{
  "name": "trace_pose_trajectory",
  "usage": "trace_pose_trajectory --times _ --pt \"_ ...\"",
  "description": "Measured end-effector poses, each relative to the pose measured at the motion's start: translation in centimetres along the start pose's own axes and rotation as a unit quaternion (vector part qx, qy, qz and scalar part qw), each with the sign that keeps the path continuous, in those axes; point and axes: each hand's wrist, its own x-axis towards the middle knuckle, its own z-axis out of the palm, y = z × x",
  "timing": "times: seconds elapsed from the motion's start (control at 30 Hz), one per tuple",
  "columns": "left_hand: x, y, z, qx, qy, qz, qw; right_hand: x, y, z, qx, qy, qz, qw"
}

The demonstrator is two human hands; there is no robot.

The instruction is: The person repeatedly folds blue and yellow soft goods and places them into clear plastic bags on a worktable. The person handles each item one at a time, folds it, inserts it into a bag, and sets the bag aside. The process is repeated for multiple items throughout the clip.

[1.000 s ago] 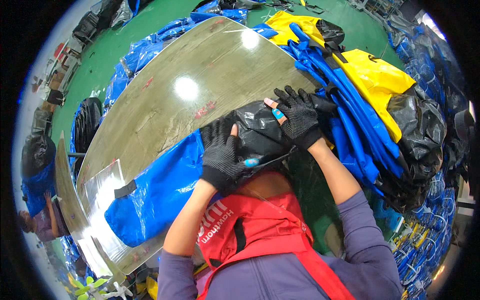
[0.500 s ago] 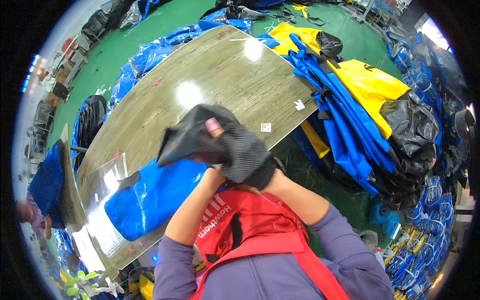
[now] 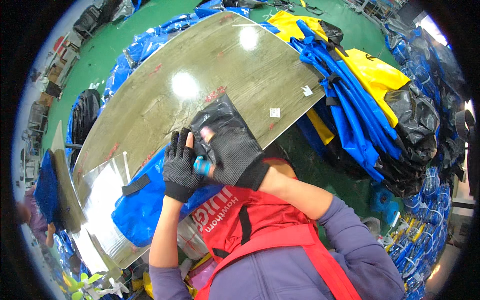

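Observation:
My left hand (image 3: 180, 167), in a dark knit glove with a bare fingertip, rests over a blue coated-fabric piece (image 3: 137, 217) with a black strap. Its fingers are stretched out and it grips nothing visible. To its right, my right hand (image 3: 234, 152), gloved alike, lies across a folded shiny black sheet-like piece (image 3: 220, 112) on the table. The right thumb and a bare fingertip are apart; a teal band (image 3: 201, 166) is at the thumb. The right hand's other fingers blend into the black material. The two hands nearly meet.
The wood-grain table (image 3: 150, 105) curves away ahead. Clear plastic sheets (image 3: 105, 185) lie at its left. Blue, yellow and black bags (image 3: 350, 110) pile against its right edge. Wrapped blue bundles (image 3: 135, 57) stand beyond the far edge. Another person's hand (image 3: 50, 232) shows at far left.
The black piece, bunched up and blurred in my right hand before, now lies flatter on the table. My left hand has come out from under the right one and spread its fingers.

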Motion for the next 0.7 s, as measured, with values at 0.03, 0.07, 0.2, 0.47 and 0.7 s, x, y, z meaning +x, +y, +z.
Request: trace_pose_trajectory --times 0.03,0.07,0.2,0.47,0.7 --pt "0.0 -0.9 1.4 -0.036 0.015 -0.010 0.999 -0.1 0.8 -0.2 -0.035 0.054 0.039 0.997" --pt "-0.4 -1.5 2.5 -0.037 0.034 0.022 0.999 -0.3 1.7 -0.5 -0.096 0.016 0.004 0.995" --pt "-1.1 -2.5 4.1 0.050 0.034 0.063 0.996 -0.4 3.3 -1.0 -0.139 -0.046 0.023 0.989" --pt "-2.2 -5.5 4.1 -0.241 0.055 0.077 0.966 2.4 -1.9 4.2 -0.093 -0.089 -0.096 0.987" --pt "-23.6 -18.8 0.9 0.302 0.042 -0.504 0.808 4.3 -5.7 8.3 -0.191 -0.327 0.092 0.921"
